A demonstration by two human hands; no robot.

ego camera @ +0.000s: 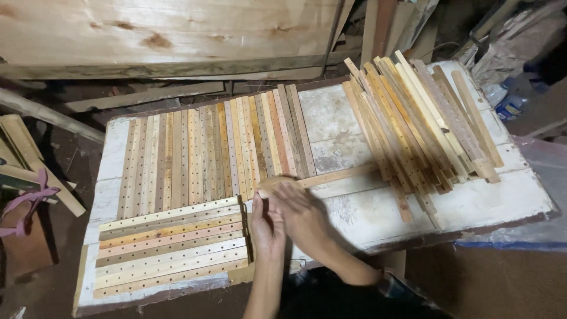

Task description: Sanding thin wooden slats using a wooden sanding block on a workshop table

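Note:
A thin wooden slat (336, 175) lies across the white worktable (496, 204), its left end pinched by my right hand (301, 215). My left hand (267, 227) touches that same end from below, fingers closed around it. Left of my hands, a row of several drilled slats (215, 153) lies side by side running away from me. Below that row, several more drilled slats (171, 248) lie crosswise near the table's front edge. A loose heap of slats (422, 127) sits on the table's right side, over the far end of the held slat.
Large wooden boards (165, 35) lean behind the table. Offcuts (23, 153) and a pink strap (32, 201) lie on the floor at left. Plastic bottles (502, 100) sit at the far right beside clear plastic sheeting (543, 171).

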